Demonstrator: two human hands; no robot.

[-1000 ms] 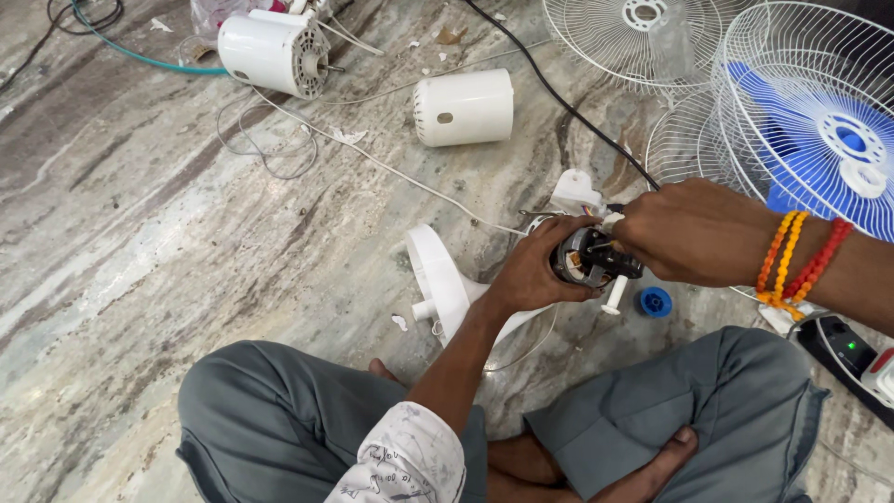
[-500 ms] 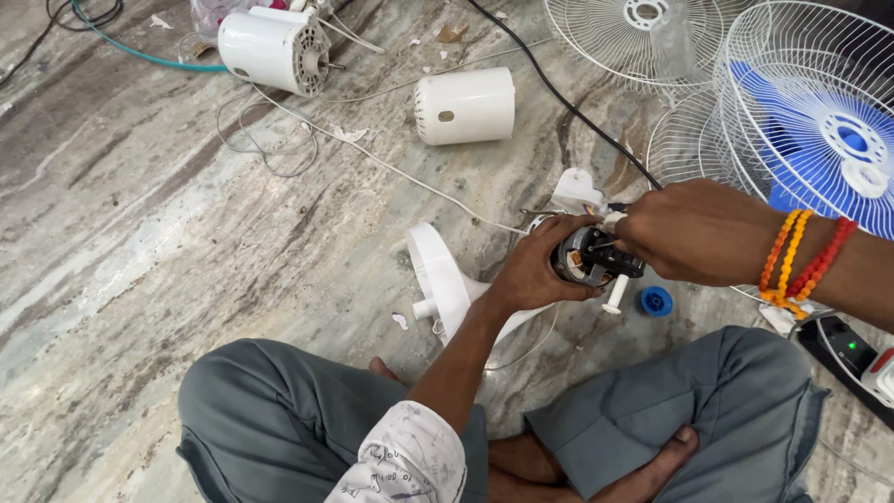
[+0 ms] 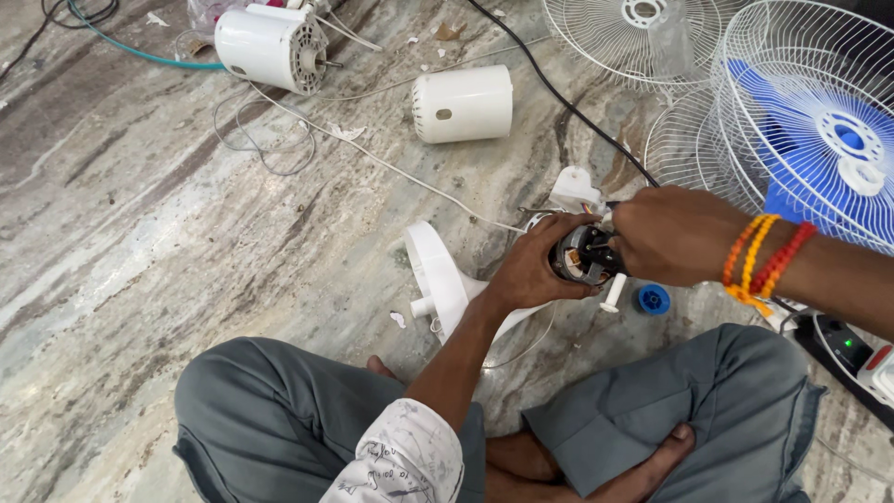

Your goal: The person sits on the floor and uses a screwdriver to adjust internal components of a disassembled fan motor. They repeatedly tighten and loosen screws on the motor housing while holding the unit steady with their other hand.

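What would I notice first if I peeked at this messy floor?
Probably the two hands in the middle: the left hand and right hand grip a small dark fan motor with copper windings. At upper right stands a white wire fan cage with blue blades. A white cylindrical motor cover lies on the marble floor.

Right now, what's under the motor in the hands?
Under the motor lies a white cover on the floor. The left hand hides where they meet; the right hand covers the motor's far side.

Fan repair floor: motors, grilles
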